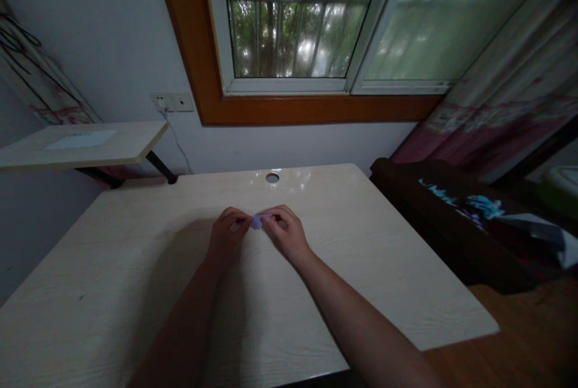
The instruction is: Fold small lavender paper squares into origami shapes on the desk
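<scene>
Between my two hands is a small piece of purple folded paper (pixel 257 222), held just over the pale wooden desk (pixel 361 267). My left hand (pixel 228 231) pinches its left end between thumb and fingers. On the other side, my right hand (pixel 286 230) is closed on the paper's right end, and its fingers cover part of it. The exact folded shape is too small to make out. Both forearms reach in from the near edge of the desk.
A round cable hole (pixel 272 178) lies near the desk's back edge. At the left stands a raised shelf (pixel 126 141) on black legs, bearing a white sheet (pixel 81 139). A white cord (pixel 180 147) hangs from the wall socket. Right of the desk is a dark brown sofa-like piece (pixel 406 213) with cloths on it.
</scene>
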A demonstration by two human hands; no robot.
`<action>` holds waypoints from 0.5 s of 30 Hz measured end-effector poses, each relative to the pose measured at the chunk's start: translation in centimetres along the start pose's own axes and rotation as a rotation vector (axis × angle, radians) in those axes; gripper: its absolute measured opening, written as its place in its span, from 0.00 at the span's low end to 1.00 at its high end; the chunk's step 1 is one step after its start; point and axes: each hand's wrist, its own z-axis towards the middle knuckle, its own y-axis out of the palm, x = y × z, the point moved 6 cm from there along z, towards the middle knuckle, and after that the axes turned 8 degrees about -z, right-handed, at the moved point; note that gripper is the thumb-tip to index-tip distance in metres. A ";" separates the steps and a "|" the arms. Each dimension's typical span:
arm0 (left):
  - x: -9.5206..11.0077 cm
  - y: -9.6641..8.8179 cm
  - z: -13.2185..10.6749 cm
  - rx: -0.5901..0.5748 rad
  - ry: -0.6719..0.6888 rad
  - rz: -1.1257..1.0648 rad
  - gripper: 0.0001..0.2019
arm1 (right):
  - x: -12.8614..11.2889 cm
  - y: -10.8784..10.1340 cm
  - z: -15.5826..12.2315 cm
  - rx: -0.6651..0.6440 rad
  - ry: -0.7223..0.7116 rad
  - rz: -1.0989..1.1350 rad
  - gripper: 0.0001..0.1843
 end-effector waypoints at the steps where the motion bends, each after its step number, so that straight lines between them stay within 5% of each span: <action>1: 0.0 0.1 0.0 -0.007 0.002 -0.013 0.05 | -0.1 0.1 -0.1 -0.011 -0.011 -0.008 0.07; 15: -0.6 -1.4 0.2 0.101 -0.105 -0.025 0.07 | 0.2 -1.2 0.2 0.120 0.065 -0.034 0.08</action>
